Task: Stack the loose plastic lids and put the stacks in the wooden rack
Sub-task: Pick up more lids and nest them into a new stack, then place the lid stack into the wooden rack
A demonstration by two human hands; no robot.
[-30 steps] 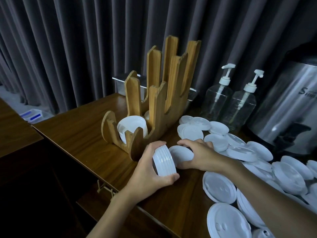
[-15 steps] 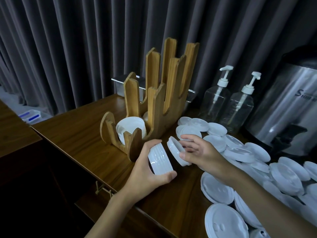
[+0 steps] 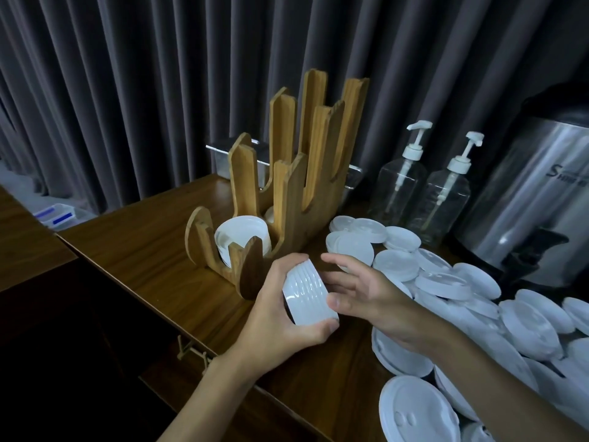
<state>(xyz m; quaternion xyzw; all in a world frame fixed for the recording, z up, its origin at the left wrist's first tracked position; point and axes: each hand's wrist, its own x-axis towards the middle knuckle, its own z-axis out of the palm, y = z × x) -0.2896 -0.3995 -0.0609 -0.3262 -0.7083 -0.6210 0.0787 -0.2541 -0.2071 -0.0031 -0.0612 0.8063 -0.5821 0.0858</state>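
Lid stack (image 3: 308, 299) gripped on edge beside wooden rack (image 3: 288, 199).
Left hand (image 3: 280, 317) fingers clamped around it; right hand (image 3: 369, 298) fingers spread, thumb touching.

Dim, bluish room light, soft glare on the steel urn (image 3: 541, 199) and glossy desk (image 3: 153, 250), deep shadow lower left, wide-angle bending at the curtain (image 3: 127, 74) edges, slight softness on the nearest lids (image 3: 417, 409)

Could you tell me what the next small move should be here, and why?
Probably reach the right hand back for another of the loose lids. The left hand grips the small stack on edge, the right hand's fingers are open and empty beside it, and many lids lie scattered on the counter while the wooden rack holds few.
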